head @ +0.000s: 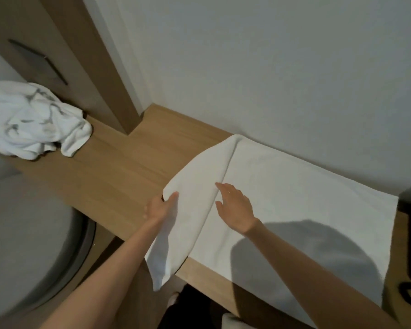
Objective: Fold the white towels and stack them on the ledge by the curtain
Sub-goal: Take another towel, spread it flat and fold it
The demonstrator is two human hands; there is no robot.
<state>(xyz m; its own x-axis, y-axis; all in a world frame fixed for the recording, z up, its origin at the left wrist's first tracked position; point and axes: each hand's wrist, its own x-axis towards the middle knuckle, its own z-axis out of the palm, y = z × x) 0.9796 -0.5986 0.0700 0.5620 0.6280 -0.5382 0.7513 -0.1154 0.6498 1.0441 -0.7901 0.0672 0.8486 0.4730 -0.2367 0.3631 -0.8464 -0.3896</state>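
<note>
Both forearms are bare, no sleeves, watch or rings visible.

a spread towel (pixel 306 198) lies on the right part of the ledge (pixel 119 176), against the wall (pixel 271 67) behind it, its left flap folded over and hanging off the front edge. a crumpled towel pile (pixel 31 119) sits far left on the ledge, well apart. both hands rest on the spread towel.

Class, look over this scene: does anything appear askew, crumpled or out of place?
Yes. A crumpled towel lies in a heap at the ledge's far left, unfolded. The spread towel sits skewed, its left flap hanging off the front edge where the left hand holds it.
</note>
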